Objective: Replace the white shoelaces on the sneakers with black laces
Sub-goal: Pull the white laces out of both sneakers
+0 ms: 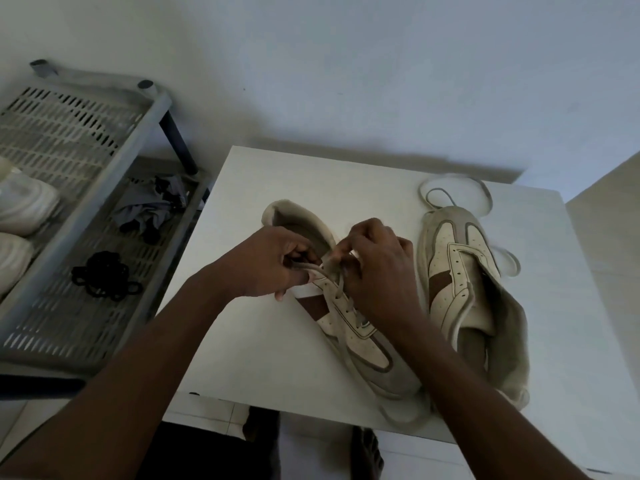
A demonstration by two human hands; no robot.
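Observation:
Two cream sneakers with brown patches lie on a white table point(263, 348). The left sneaker point(360, 337) points toward me, and its white lace point(337, 289) is still threaded through its eyelets. My left hand point(266, 261) pinches one strand of that lace at the shoe's collar. My right hand point(377, 268) grips the lace over the tongue. The right sneaker point(460, 289) lies on its side with no lace in it; a loose white lace point(485, 192) curls on the table behind it. A bundle of black laces point(102, 273) sits on the grey rack to the left.
A grey slatted shoe rack point(69, 334) stands left of the table, holding white shoes point(20, 206) and a crumpled grey cloth point(152, 209). The wall point(346, 81) is close behind the table. My legs and feet show below the table's near edge.

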